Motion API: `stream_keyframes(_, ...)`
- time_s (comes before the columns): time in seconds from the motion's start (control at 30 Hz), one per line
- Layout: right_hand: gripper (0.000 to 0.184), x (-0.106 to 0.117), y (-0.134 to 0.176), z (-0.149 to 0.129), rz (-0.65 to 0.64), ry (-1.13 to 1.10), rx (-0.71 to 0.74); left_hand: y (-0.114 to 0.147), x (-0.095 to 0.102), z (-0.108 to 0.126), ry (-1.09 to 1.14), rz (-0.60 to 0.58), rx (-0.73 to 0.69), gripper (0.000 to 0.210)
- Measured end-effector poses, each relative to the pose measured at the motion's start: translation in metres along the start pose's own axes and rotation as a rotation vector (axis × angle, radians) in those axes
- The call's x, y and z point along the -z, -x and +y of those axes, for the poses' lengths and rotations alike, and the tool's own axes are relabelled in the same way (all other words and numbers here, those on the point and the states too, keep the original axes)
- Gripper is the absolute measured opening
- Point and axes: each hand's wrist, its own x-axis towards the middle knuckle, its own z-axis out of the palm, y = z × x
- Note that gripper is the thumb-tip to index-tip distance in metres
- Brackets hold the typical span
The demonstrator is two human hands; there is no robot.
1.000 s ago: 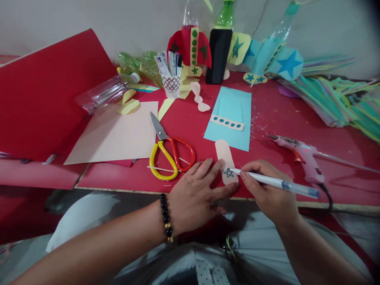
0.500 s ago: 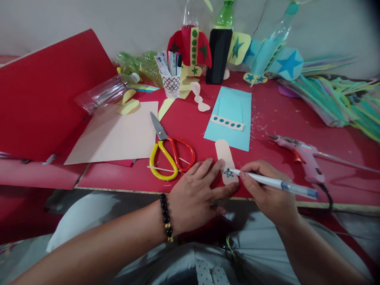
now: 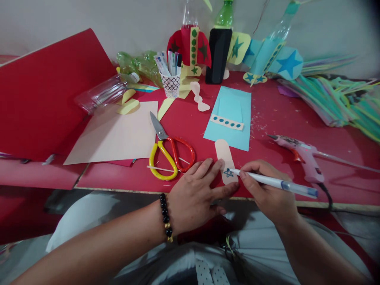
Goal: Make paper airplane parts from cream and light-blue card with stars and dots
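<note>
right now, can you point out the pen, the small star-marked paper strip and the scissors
Pen [image 3: 273, 182]: head view, on the white barrel.
Paper strip [image 3: 227, 159]: head view, on its bare middle above the star.
Scissors [image 3: 161, 135]: head view, at the pivot.

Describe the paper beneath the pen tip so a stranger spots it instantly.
On the red table, find the front edge between the left hand and right hand. The pale, round-ended strip there bears a star, unlike the dotted strip beyond.
</note>
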Motion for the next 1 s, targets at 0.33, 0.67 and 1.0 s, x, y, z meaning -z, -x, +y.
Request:
stream_keyframes(0.33, 0.004, 0.0007, 0.0004, 0.0011, 0.009, -0.006, 0.026, -0.0003, -0.0003, 0.0002, -0.001, -0.007, 0.003, 0.066)
stream_keyframes(0.67, 0.004, 0.0000, -0.0009, -0.0002, -0.060, 0.006, 0.094, -0.0001, 0.0006, -0.0003, -0.013, -0.015, -0.013, 0.067)
stream_keyframes(1.0, 0.004, 0.0008, -0.0008, 0.0002, -0.060, 0.004, 0.073, -0.0003, 0.0012, 0.0004, -0.020, -0.010, -0.010, 0.066)
